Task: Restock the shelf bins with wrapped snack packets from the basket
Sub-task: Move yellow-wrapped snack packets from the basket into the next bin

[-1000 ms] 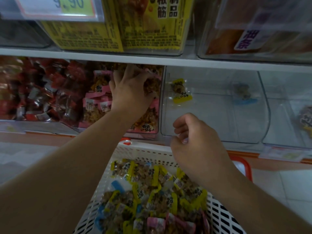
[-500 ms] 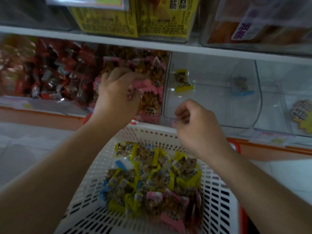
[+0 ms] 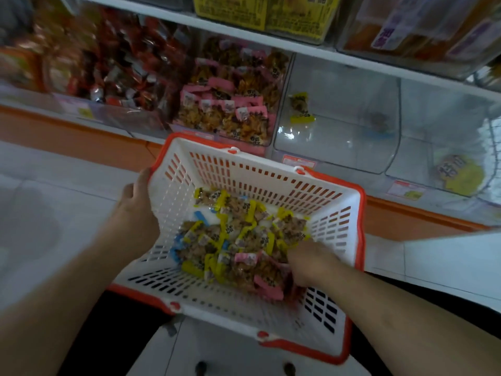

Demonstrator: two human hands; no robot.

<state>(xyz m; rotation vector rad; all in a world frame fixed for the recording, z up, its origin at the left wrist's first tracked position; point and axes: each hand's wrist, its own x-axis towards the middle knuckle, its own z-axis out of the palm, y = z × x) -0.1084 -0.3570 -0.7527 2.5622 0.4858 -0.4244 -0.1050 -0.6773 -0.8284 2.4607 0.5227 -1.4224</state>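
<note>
Down low, the left hand (image 3: 135, 202) grips the white basket's (image 3: 271, 185) left wall; the right hand (image 3: 309, 263) digs among the snack packets (image 3: 233, 240) inside, fingers buried, grip unclear

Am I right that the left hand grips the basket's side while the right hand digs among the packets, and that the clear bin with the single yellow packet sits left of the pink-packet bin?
Not quite: in the head view the clear bin with the yellow packet sits right of the pink-packet bin. The left hand, basket and right hand are as stated.
</note>
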